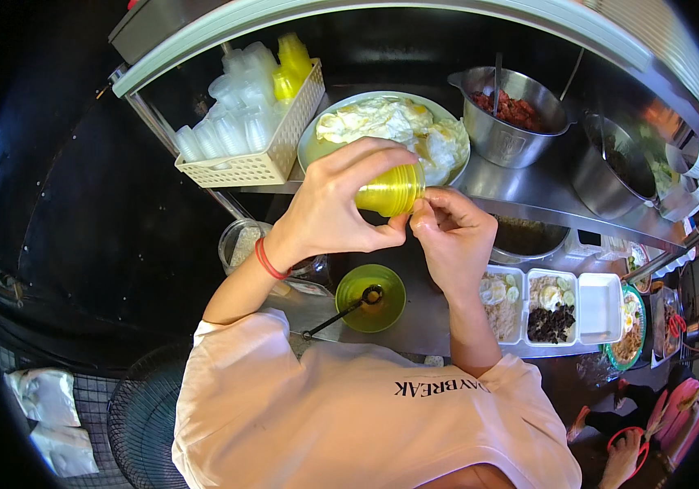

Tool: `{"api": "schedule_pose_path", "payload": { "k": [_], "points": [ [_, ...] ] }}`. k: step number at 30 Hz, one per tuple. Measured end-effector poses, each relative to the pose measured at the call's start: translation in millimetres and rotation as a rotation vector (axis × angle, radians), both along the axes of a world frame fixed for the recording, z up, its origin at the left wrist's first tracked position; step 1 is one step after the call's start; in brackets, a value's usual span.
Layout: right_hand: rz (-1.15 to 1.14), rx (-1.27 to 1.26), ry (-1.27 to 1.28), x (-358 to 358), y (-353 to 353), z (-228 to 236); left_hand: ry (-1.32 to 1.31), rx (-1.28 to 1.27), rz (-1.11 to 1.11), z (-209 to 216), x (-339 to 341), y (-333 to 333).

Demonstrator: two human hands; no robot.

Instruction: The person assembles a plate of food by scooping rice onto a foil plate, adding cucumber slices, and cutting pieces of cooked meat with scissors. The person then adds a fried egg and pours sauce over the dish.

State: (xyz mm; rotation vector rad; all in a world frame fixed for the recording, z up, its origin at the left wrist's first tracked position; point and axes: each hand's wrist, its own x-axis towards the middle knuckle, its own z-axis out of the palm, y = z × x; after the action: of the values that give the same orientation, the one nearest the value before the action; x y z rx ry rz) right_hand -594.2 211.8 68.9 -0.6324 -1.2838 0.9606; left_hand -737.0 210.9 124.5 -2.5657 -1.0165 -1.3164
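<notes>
My left hand (325, 200) is wrapped round a short stack of yellow plastic cups (388, 192), held on its side with the rims toward the right. At those rims, the thumb and fingertips of my right hand (459, 236) are pinched together on the edge of the end cup. The cups are up in front of a large plate (310, 155) of fried eggs (374, 122) on the shelf. Below my hands stands a green bowl (348, 306) with a black ladle (341, 316) resting in it.
At the shelf's left a cream basket (235, 173) holds clear and yellow cups. Two metal pots, one with red food (512, 112) and one with dark food (622, 167), stand to the right. Foam boxes (599, 308) line the lower counter. A person's hand (622, 460) shows at lower right.
</notes>
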Motion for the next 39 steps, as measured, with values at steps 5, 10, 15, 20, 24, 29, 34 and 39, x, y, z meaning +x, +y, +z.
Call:
{"api": "schedule_pose_path", "payload": {
  "k": [5,10,15,20,24,29,34,39],
  "points": [
    [-0.025,0.066,-0.120,-1.5,2.3,-0.5,0.032,0.146,0.088,-5.7,0.8,-2.1],
    [-0.035,0.065,-0.048,0.6,0.2,4.7,0.012,0.107,0.061,7.4,-15.7,-2.3],
    [-0.163,-0.004,-0.034,30.5,0.0,5.7,0.216,0.054,0.426,39.3,-79.4,31.2],
    [-0.119,0.031,-0.069,26.1,-9.1,2.7,0.532,0.063,0.661,51.0,-176.0,131.1],
    [-0.139,0.090,-0.173,27.1,-9.9,-2.0,0.720,-0.217,0.662,44.7,-186.8,188.0],
    [-0.165,0.146,-0.313,35.3,-9.6,-5.0,0.886,-0.330,0.725,40.6,-172.9,191.5],
    [-0.209,0.387,-0.488,36.8,-6.0,9.8,0.462,-0.063,0.554,49.1,-139.9,120.2],
    [-0.029,0.826,-0.800,40.5,5.1,52.6,0.028,-0.301,-0.172,10.7,-20.9,-0.4]
  ]
}}
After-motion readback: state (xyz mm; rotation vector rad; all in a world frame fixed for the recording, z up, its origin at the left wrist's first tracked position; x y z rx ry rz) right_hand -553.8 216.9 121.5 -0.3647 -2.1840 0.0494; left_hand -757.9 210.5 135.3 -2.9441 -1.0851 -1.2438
